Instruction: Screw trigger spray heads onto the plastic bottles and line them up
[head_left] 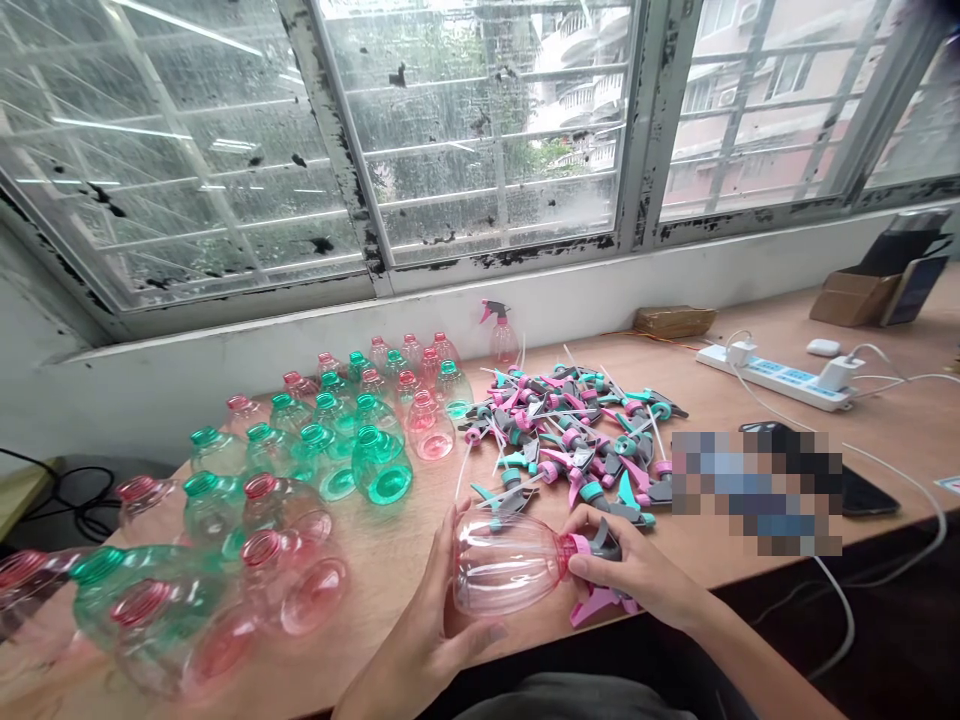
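Note:
My left hand (439, 610) is wrapped around the body of a clear pink plastic bottle (504, 563), held sideways over the near edge of the wooden table (405, 560). My right hand (637, 575) grips a pink and grey trigger sprayer head (600, 570) at the bottle's neck. Just beyond lies a pile of loose pink, teal and grey sprayer heads (574, 430) with thin dip tubes.
Several open pink and green bottles (330, 450) stand on the table's left half. One assembled spray bottle (501, 335) stands by the wall. A power strip (780, 378) with cables, a phone (862, 490) and a cardboard box (855, 295) lie to the right.

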